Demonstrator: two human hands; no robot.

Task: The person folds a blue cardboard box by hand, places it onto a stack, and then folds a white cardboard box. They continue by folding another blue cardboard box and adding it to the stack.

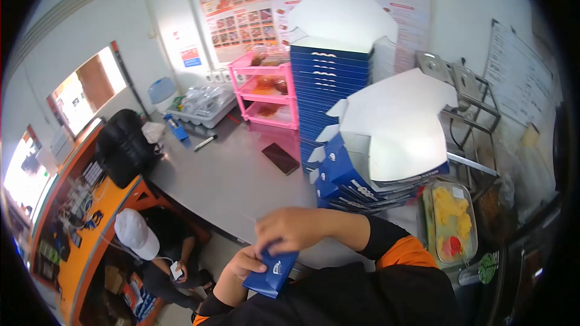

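Near my body, a small blue cardboard box (273, 275) with a white printed logo is tilted in front of my black top. My left hand (243, 264) is closed on its left side, thumb lying over the upper part. At the box's top end, my right hand (287, 229) has its fingers curled down onto the edge, slightly blurred by motion. The fingertips of that hand are partly hidden. Just right of my right forearm stand larger blue boxes (347, 175) with white lids raised.
A tall stack of blue boxes (329, 84) rises behind. On the metal table (211, 184) are a phone (281, 159), a marker (205, 143) and a pink tiered rack (266, 95). A food tray (453, 223) is at right. Someone in a white cap (136, 233) sits lower left.
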